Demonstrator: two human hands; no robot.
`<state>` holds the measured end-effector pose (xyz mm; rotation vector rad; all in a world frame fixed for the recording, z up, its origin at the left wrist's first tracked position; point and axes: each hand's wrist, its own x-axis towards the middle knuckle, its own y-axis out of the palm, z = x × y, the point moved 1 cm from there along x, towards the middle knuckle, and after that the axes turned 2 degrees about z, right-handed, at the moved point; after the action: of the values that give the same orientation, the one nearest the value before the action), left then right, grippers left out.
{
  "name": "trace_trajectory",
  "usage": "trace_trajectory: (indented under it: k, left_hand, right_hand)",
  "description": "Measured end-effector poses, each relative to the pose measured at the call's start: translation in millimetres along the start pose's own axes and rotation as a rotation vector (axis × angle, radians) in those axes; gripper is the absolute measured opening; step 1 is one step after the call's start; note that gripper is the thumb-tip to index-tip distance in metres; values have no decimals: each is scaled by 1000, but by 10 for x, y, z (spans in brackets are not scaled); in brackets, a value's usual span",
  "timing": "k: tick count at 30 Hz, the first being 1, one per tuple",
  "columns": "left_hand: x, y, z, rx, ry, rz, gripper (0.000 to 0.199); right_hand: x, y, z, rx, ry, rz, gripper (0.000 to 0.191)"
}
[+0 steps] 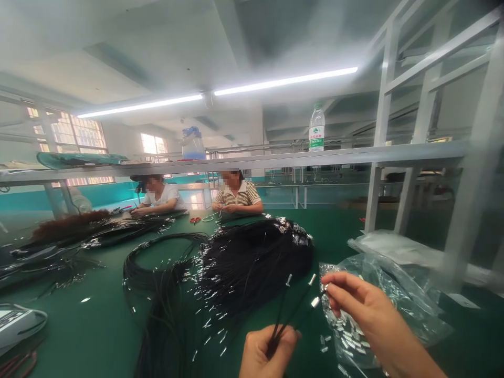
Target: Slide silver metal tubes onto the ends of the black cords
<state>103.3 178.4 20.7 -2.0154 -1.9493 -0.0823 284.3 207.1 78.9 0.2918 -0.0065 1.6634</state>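
Note:
My left hand (270,352) is closed around a few thin black cords (280,310), pinched between thumb and forefinger at the bottom centre. Their upper ends fan out, and silver metal tips (312,280) show on them. My right hand (356,304) is pinched at the end of one cord, just beyond a silver metal piece (315,302); its exact grip is partly hidden by the fingers. Below the right hand, a clear plastic bag (409,302) lies with many small silver metal pieces (350,336) at its mouth, a few of them loose on the green table.
A large heap of black cords (252,262) covers the table's middle, with a looped bundle (157,273) to its left. Two people sit across the table, near red scissors (195,220). A shelf (244,164) spans overhead, holding a water bottle (316,128). Metal posts (468,184) stand right.

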Motion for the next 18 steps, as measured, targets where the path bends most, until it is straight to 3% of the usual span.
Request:
trace_trajectory:
  k: [4,10,15,18]
  left_hand:
    - [-9,-9,-8,-23,-11,16,57]
    - [-32,3,-34,-46,-30,28,48]
    - [-23,1,-33,-25,19,46,44]
    - [-20,-4,-17,-39,6,27,42]
  right_hand:
    - [15,-34,14,208,151,143,33]
    - [26,-81,-29,-141,6,48,41]
    - [-70,-4,-202,-96,154,366,37]
    - [-59,-173,-410,-443,88,334,32]
